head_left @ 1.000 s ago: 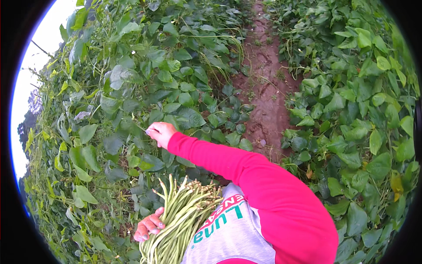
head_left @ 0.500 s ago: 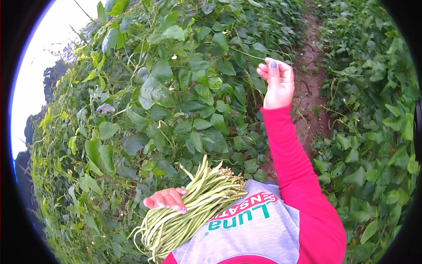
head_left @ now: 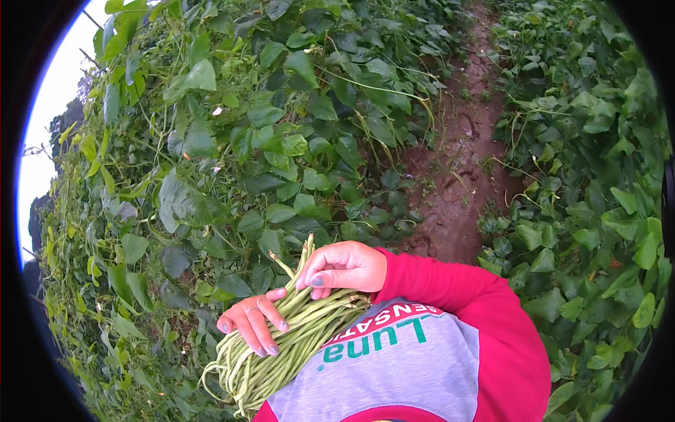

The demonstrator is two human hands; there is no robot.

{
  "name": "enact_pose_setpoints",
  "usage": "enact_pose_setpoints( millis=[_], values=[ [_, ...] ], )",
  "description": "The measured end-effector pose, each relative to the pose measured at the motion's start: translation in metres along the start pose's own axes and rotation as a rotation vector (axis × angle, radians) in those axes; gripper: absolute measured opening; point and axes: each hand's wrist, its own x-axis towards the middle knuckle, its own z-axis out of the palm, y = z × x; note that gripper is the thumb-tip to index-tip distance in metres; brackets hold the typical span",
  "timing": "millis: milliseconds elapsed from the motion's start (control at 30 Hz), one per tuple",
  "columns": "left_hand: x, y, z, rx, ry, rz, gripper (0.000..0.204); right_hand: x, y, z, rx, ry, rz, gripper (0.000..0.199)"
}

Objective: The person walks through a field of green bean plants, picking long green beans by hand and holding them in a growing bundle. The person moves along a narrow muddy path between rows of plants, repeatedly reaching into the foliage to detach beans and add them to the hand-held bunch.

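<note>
A thick bundle of long green yardlong beans [head_left: 295, 346] lies slantwise against my chest, its cut ends toward the upper right. My left hand [head_left: 254, 321] wraps over the bundle from the left, with rings on the fingers, and clasps it against me. At the bundle's upper end, my right hand [head_left: 344, 270] is closed, thumb and fingers pinched on beans near their stem ends. How many beans it grips is hidden by the fingers.
Dense leafy bean vines [head_left: 211, 204] climb on the left, with a thin stem [head_left: 373, 86] reaching out over the path. A muddy brown path [head_left: 457, 151] runs away between the rows. More low vines [head_left: 583, 204] grow along the right.
My right hand has come back from the vines by the path down to the bundle's upper end. The left hand still clasps the beans. The view has shifted a little to the right.
</note>
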Motion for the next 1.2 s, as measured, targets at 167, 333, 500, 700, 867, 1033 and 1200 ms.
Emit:
enact_pose_setpoints(
  millis=[167, 333, 500, 700, 867, 1033, 1200],
  values=[
    [0.026, -0.010, -0.013, 0.001, -0.075, -0.055, 0.062, -0.031, -0.024, -0.045, 0.002, 0.244, -0.034, 0.018],
    [0.037, -0.046, -0.042, -0.090, -0.100, -0.030, 0.061, -0.129, -0.020, -0.126, -0.157, 0.875, -0.057, 0.017],
    [0.048, -0.075, -0.059, -0.201, -0.096, -0.003, 0.058, -0.227, -0.004, -0.154, -0.077, 1.296, -0.007, 0.017],
    [0.078, -0.099, -0.081, -0.283, -0.181, -0.001, 0.056, -0.256, 0.003, -0.153, 0.021, 1.435, -0.061, 0.016],
    [0.099, -0.130, -0.098, -0.380, -0.236, 0.034, 0.056, -0.264, 0.006, -0.150, 0.011, 1.452, -0.043, 0.016],
    [0.118, -0.170, -0.119, -0.477, -0.245, 0.070, 0.055, -0.284, 0.000, -0.150, -0.065, 1.512, 0.027, 0.017],
    [0.143, -0.207, -0.150, -0.536, -0.324, 0.093, 0.054, -0.276, -0.028, -0.175, -0.088, 1.478, -0.007, 0.020]
  ],
)
